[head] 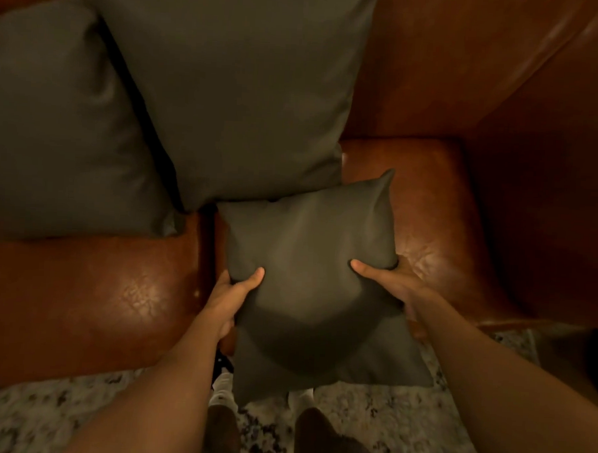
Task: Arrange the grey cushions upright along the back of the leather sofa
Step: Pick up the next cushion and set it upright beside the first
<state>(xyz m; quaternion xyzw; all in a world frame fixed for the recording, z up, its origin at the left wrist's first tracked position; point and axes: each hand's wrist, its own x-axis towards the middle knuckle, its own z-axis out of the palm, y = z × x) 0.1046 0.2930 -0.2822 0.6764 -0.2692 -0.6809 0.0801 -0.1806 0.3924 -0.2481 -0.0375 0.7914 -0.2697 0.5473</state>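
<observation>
Gripping the small grey cushion [309, 281] from both sides, left hand [229, 302] and right hand [394, 282] clamp it, thumbs on top, fingers hidden underneath, over the leather sofa [425, 204] seat edge; beyond, two large cushions [235, 86] lean upright against the back

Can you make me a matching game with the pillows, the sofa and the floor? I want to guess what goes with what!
Things:
1. small cushion
2. big middle cushion
3. left cushion
4. rug

Descriptions:
A. speckled, under the feet
B. leaning on the sofa back, at the picture's left edge
C. held by the left hand and right hand
D. upright, right above the held one in the picture

Pairs: 1-C, 2-D, 3-B, 4-A
</observation>
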